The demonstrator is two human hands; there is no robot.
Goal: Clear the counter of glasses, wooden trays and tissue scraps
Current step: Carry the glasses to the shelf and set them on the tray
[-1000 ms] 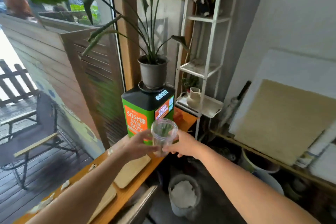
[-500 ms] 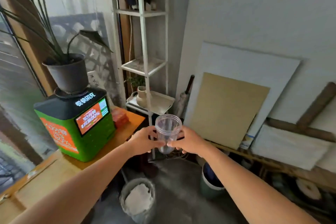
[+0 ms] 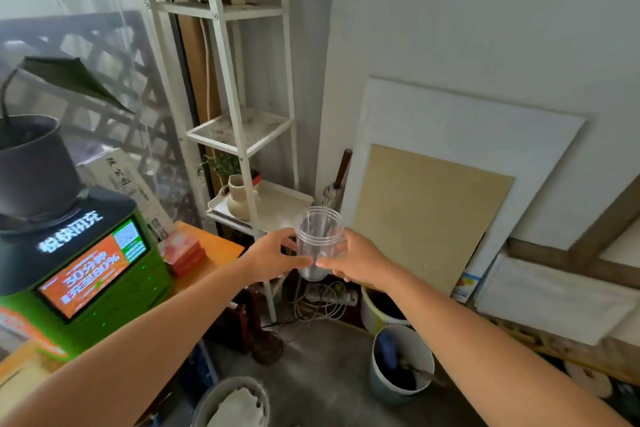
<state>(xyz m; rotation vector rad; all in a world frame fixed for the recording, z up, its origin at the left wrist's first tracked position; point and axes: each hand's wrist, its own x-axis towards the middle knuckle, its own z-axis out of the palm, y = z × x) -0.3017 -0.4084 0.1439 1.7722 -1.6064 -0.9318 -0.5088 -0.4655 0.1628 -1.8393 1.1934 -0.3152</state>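
Head view: a clear glass (image 3: 318, 242) is held upright in mid-air, out past the end of the table (image 3: 221, 246), between both hands at arm's length. Left hand (image 3: 273, 258) curls round its left side, thumb tip against the lower wall; right hand (image 3: 358, 262) does the same from the right, thumb tip nearly meeting the left one at the front. Both hands are pinching the glass, fingers wrapped behind it. Glass looks empty; rim up, no visible tilt.

Judgement: the two-handed hold is likely for steadiness during carrying, since a smooth, clear wall gives little grip; keeping it upright suits any dregs, though none show.

The glass is off the table, over the floor, in front of a white shelf rack (image 3: 242, 135) with a cream vase (image 3: 239, 199) on a tray. A green kiosk (image 3: 86, 274) with a dark plant pot (image 3: 33, 163) on top occupies the table at left; red packets (image 3: 183, 253) lie beside it. Below: a bin (image 3: 211, 402) with crumpled white paper, two buckets (image 3: 401, 362).

Step in hand, as judged: carrying one glass away. Destination cannot be told. Only a sliver of one wooden tray (image 3: 17, 388) shows at lower left; tissue scraps on the table not in view, so remaining work is uncertain.
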